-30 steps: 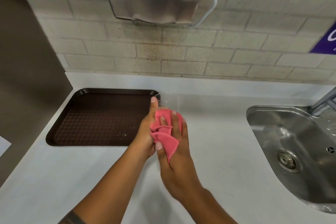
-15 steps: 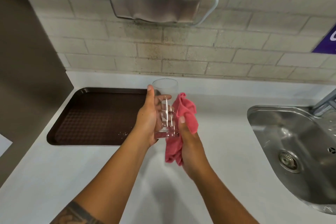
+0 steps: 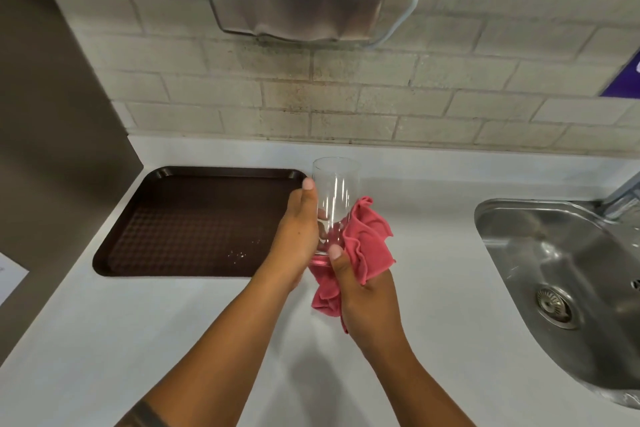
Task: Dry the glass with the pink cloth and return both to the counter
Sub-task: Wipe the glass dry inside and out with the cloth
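Glass point(image 3: 334, 204) upright in L hand point(image 3: 298, 236) grip, R hand point(image 3: 367, 302) clutching pink cloth point(image 3: 363, 246) vs its base, above table point(image 3: 433, 253).

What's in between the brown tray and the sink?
In the head view, two hands: the left hand holds the glass upright, the right hand holds the pink cloth, above bare white counter.
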